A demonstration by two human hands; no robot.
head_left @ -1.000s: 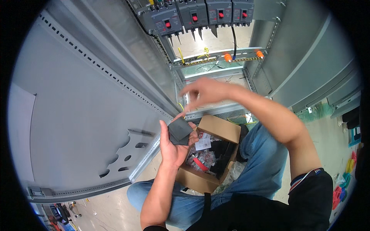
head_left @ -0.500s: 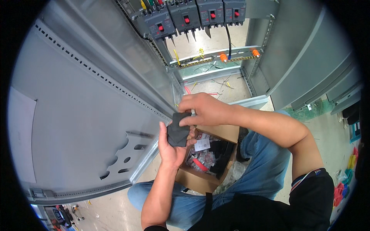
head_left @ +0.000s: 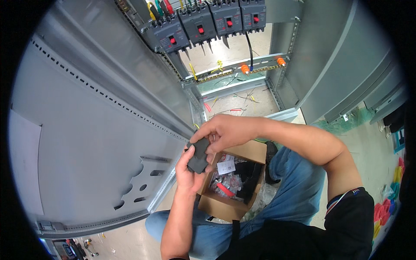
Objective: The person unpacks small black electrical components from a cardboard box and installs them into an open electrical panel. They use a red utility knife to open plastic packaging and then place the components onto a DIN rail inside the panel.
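A small stack of flat dark grey plates (head_left: 199, 161), which look like breaker phase barriers, lies across the palm of my left hand (head_left: 185, 174). The left thumb closes over its left edge, while the other fingers are mostly hidden behind it. My right hand (head_left: 234, 131) reaches over from the right, its thumb and fingers gripping the upper end of the stack. Just below the hands, an open cardboard box (head_left: 225, 210) sits between my legs. Inside it are clear plastic bags (head_left: 230, 181), a white paper slip (head_left: 225, 167), a red strip (head_left: 224, 189) and black pieces (head_left: 248, 175).
A grey metal cabinet frame stands ahead, carrying a row of circuit breakers (head_left: 200, 30) with red levers. Below them runs a rail with orange insulators (head_left: 245, 69). The cabinet's large side panel (head_left: 95, 143) rises close on the left. Coloured coils (head_left: 382, 212) lie at far right.
The right hand has come down a little, and its fingers have moved onto the upper edge of the plates. The left thumb has folded over them. The whole view has shifted slightly.
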